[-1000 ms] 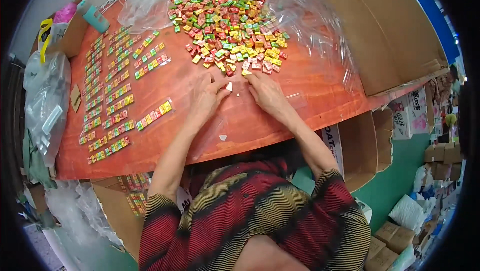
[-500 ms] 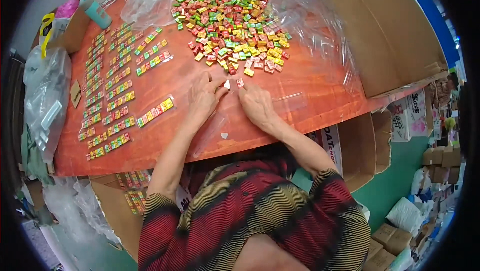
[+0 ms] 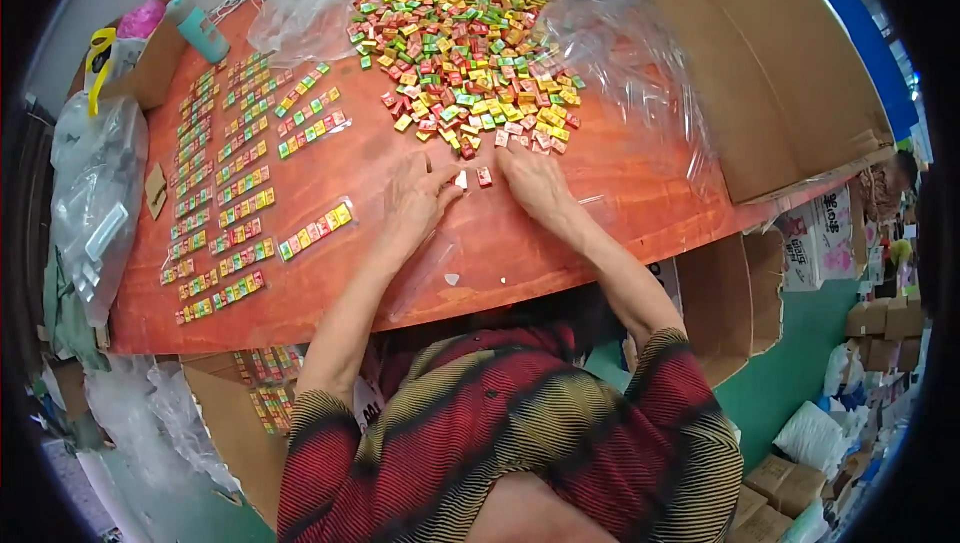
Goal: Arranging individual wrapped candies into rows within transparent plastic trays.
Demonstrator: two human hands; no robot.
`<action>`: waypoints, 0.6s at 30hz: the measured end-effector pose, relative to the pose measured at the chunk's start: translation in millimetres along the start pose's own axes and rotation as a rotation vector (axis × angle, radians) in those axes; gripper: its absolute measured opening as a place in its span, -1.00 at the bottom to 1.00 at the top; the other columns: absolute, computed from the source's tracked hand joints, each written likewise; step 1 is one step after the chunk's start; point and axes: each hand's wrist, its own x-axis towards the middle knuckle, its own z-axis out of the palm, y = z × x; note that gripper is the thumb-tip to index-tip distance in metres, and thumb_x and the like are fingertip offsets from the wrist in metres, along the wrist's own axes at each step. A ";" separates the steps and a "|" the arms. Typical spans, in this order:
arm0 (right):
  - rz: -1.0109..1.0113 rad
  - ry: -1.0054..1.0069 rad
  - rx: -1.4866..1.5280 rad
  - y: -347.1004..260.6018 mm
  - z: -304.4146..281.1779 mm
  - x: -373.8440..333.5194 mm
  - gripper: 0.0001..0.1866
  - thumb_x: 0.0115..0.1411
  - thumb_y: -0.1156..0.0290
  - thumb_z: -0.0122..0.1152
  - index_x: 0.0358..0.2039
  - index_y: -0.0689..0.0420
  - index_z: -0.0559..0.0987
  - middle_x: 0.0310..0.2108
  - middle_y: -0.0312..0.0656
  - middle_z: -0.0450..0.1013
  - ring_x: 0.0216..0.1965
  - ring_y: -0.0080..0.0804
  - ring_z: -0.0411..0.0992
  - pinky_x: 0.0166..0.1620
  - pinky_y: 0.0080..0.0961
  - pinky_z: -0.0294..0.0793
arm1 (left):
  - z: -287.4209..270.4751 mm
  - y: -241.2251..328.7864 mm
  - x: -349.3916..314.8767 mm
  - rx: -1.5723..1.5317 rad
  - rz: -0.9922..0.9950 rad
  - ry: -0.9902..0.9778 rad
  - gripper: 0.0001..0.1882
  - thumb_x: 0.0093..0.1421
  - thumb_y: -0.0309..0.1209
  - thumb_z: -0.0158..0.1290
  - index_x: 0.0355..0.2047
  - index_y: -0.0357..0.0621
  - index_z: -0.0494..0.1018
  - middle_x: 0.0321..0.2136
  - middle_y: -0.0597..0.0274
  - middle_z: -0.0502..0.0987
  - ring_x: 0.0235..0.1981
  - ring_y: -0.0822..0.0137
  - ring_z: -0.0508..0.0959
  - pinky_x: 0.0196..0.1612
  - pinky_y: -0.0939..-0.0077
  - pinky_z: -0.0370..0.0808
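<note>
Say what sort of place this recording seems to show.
Probably a small packing workshop: the red table bears a heap of small coloured boxes and neat strips of them, while cartons are stacked beyond, at the right.

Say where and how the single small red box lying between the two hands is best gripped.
The red box would likely be best pinched across its long sides, from above and the right. It is small and oblong, pointing roughly away from the person; the left hand is near its left, and the box pile lies beyond.
</note>
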 end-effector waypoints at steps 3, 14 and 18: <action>0.121 -0.109 0.046 -2.9 1.1 -4.3 -0.86 0.06 0.43 -0.02 -0.36 0.18 0.41 -0.48 0.00 0.36 -0.46 -0.06 0.40 -0.46 -0.21 0.37 | 0.0 1.1 -1.6 -0.008 0.007 0.038 -0.71 -0.14 -0.38 0.19 -0.32 -0.04 0.52 -0.55 0.15 0.29 -0.42 0.17 0.36 -0.35 0.31 0.30; 0.071 0.121 0.036 -28.9 25.4 45.0 -0.84 0.01 0.40 0.07 -0.38 0.17 0.46 -0.48 -0.08 0.38 -0.42 -0.15 0.41 -0.39 -0.29 0.40 | -1.1 7.0 -3.2 0.016 -0.058 0.002 -0.72 -0.10 -0.35 0.17 -0.31 -0.03 0.52 -0.51 0.15 0.30 -0.39 0.17 0.37 -0.33 0.32 0.33; 0.135 0.067 0.441 -5.0 -2.7 34.4 -0.83 0.01 0.46 0.03 -0.37 0.21 0.51 -0.43 -0.08 0.44 -0.39 -0.19 0.42 -0.30 -0.37 0.40 | -1.6 -0.7 -5.6 -0.003 -0.056 0.001 -0.69 -0.12 -0.30 0.18 -0.29 0.06 0.52 -0.47 0.18 0.30 -0.33 0.18 0.36 -0.32 0.29 0.34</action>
